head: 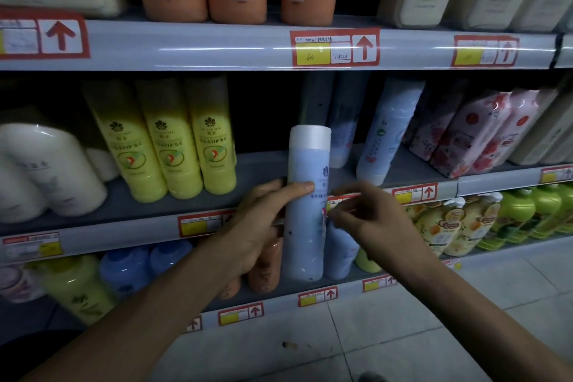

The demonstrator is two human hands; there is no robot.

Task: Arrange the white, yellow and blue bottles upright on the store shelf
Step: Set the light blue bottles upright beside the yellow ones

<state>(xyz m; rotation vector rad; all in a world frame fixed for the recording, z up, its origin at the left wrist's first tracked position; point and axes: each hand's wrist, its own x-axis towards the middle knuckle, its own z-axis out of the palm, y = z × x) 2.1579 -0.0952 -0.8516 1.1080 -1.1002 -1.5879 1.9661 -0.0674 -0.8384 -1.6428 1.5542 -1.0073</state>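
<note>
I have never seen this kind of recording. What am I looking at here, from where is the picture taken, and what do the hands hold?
There is no machine: a person wears one camera on the head, looking down at their own two bare hands before a store shelf. The left hand grips a white-capped blue bottle, upright. The right hand is beside it with open fingers. On the shelf stand three yellow bottles; white bottles lean at their left.

A bottle [307,205] sits upright in the left hand [263,220], before the shelf [254,170] edge, the right hand [372,217] just right of it. On the shelf, three bottles [183,158] stand above-left of the left hand, and a leaning bottle [384,133] is above the right hand.
</note>
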